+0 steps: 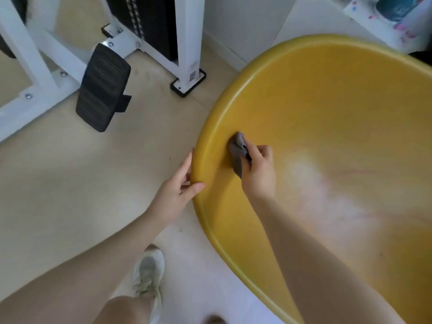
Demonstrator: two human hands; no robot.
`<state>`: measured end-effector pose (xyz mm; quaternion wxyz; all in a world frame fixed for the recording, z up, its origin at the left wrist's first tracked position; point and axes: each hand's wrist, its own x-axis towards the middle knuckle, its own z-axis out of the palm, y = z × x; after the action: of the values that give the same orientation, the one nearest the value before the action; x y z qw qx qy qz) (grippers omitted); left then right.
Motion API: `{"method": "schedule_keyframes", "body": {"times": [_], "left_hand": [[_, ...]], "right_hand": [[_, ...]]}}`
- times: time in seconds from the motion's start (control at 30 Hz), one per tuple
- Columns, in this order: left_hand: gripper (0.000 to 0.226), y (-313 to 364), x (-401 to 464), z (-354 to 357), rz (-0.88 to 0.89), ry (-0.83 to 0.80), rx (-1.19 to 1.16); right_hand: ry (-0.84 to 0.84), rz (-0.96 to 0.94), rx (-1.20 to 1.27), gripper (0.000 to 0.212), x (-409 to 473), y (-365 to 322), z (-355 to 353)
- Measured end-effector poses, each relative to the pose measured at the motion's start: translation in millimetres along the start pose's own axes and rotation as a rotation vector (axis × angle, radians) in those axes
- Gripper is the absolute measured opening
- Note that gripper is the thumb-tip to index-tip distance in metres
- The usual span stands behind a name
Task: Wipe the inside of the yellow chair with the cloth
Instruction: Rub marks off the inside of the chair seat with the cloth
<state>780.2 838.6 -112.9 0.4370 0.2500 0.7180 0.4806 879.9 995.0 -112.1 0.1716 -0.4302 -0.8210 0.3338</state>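
Observation:
The yellow chair (339, 108) is a big rounded shell that fills the right half of the head view, its hollow facing me. A grey cloth (237, 153) is pressed against the inner wall just inside the left rim. My right hand (259, 170) is closed around the cloth, with part of the cloth bunched under the fingers. My left hand (177, 188) grips the chair's left rim from outside, thumb over the edge and fingers along the outer side. A pale glare patch lies on the seat bottom.
A white metal exercise machine frame (187, 43) with a black foot pedal (102, 87) stands on the beige floor at upper left. My leg and a white sneaker (149, 274) are at the bottom. A white wall and patterned items sit behind the chair.

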Motion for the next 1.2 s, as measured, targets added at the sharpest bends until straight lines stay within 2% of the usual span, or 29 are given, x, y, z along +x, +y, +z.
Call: {"method": "schedule_keyframes", "body": {"times": [0.1,0.23,0.3,0.43,0.53,0.63,0.73,0.87,0.93,1.13,1.2], "left_hand": [[0.063,-20,3,5,0.098,0.036,-0.063],[0.055,-36,9,18,0.245,0.104,-0.121],[0.052,-45,12,22,0.297,0.132,-0.148],[0.051,-49,15,25,0.383,0.143,-0.148],[0.054,-46,13,26,0.381,0.132,-0.116],[0.055,-45,10,26,0.354,0.13,-0.1],[0.054,-46,11,26,0.357,0.13,-0.093],[0.052,-45,10,27,0.353,0.159,-0.077],[0.051,-45,10,27,0.349,0.159,-0.074],[0.051,-41,5,31,0.366,0.118,-0.078],[0.059,-43,1,35,0.375,0.139,-0.053]], "right_hand": [[0.129,-0.19,0.031,0.039,3,21,34],[0.264,-0.324,0.144,0.039,0,41,60],[0.24,-0.444,0.154,0.039,-12,49,64],[0.084,-0.635,0.193,0.042,-64,66,66],[0.009,-0.648,0.194,0.044,-94,73,63],[0.017,-0.685,0.145,0.046,-94,67,59],[0.167,-0.652,0.109,0.045,-54,51,63],[0.324,-0.435,0.206,0.042,3,28,64],[0.297,-0.412,0.219,0.042,-2,26,64],[0.011,-0.646,0.152,0.043,-106,66,56],[-0.055,-0.709,0.1,0.046,-127,83,53]]}}
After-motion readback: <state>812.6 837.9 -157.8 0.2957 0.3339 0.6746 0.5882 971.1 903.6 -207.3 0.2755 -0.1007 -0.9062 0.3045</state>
